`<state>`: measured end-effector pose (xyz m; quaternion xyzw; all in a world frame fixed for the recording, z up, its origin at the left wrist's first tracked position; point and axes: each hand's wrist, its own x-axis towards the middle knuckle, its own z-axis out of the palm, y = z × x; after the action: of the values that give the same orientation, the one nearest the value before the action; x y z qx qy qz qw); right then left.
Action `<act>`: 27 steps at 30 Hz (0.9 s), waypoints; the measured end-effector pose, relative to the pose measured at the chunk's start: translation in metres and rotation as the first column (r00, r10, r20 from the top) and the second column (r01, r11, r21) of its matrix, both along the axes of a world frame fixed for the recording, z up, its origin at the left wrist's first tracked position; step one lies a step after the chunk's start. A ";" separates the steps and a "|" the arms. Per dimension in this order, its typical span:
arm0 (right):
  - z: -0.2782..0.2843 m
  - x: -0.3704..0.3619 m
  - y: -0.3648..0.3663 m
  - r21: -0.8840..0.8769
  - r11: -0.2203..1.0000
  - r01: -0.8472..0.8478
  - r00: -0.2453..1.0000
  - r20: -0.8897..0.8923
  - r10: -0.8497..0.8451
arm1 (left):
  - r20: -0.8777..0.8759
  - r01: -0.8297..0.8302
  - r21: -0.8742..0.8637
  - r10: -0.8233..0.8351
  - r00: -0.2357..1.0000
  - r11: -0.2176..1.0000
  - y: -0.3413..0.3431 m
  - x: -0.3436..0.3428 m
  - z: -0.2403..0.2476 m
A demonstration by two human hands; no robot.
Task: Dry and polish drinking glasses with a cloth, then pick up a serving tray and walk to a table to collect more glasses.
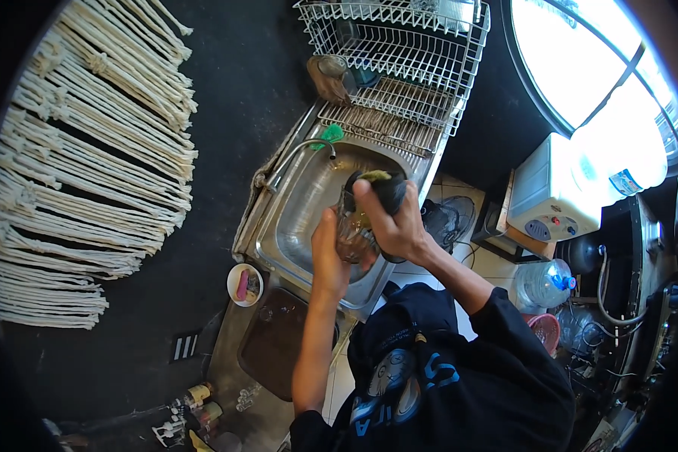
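Observation:
Over the sink, my left hand (328, 255) is wrapped round a clear drinking glass (351, 227), which is tilted. My right hand (401, 227) is closed on a dark scrubbing pad (390, 194) with a yellow-green part at its top, held against or just beside the glass rim; the exact contact is hard to make out. Below both hands lies the stainless steel sink (297, 207). A curved tap (297, 151) reaches over its far left side, with a green scrubber (328, 136) behind it.
Beyond the sink stands a white wire dish rack (407, 60) with a brownish vessel (329, 77) at its left. Left of the sink are a small white bowl (236, 290) and a brown tray (267, 343). A water dispenser (551, 192) and a large bottle (542, 285) stand to the right.

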<state>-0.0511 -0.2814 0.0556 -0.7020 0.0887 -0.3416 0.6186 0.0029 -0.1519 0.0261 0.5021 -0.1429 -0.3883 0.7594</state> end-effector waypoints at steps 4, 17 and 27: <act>-0.018 0.012 0.013 0.155 0.984 0.084 0.996 -0.018 -0.082 | 0.822 -0.552 -0.124 0.397 0.408 0.825 -0.012 -0.016 -0.019; -0.003 -0.008 0.005 -0.545 0.803 -0.239 0.962 -0.021 0.272 | -0.211 -0.264 0.001 0.258 0.943 0.965 0.020 -0.008 0.034; 0.005 0.003 0.012 -0.740 0.650 -0.173 0.807 0.272 0.524 | -0.248 0.019 -0.302 -0.097 0.964 0.953 0.078 0.008 0.019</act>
<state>-0.0479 -0.2691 0.0602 -0.7789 -0.3353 -0.3765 0.3730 0.0112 -0.0742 0.0447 0.3226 -0.1137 -0.4471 0.8265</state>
